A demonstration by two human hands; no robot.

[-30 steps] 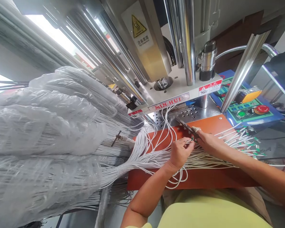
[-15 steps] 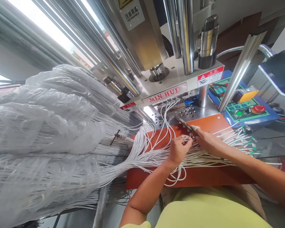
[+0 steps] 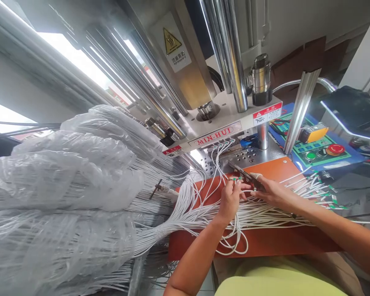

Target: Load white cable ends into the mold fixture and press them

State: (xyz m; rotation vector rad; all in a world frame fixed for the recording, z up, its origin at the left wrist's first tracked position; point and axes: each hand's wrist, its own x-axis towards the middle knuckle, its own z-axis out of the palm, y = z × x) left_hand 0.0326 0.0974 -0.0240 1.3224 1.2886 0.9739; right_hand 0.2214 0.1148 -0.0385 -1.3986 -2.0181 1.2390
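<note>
Nearest the person, loops of white wire (image 3: 232,242) hang over the front edge of the orange counter (image 3: 274,240), slack left so single leads can be drawn forward. At centre, the left hand (image 3: 230,199) has its fingers (image 3: 234,183) pinched shut on a green-tipped wire end (image 3: 238,179), held up clear of the bundle. Touching it at 3 o'clock, the right hand (image 3: 273,192) grips a narrow metal fixture bar (image 3: 240,170), angled toward that wire end. At 9 o'clock, plastic-wrapped wire bundles (image 3: 64,176) feed the counter. Farther off at 12 o'clock stands the press (image 3: 217,133), with wired ends seated beneath it; the control panel (image 3: 319,150) sits at 2 o'clock.
</note>
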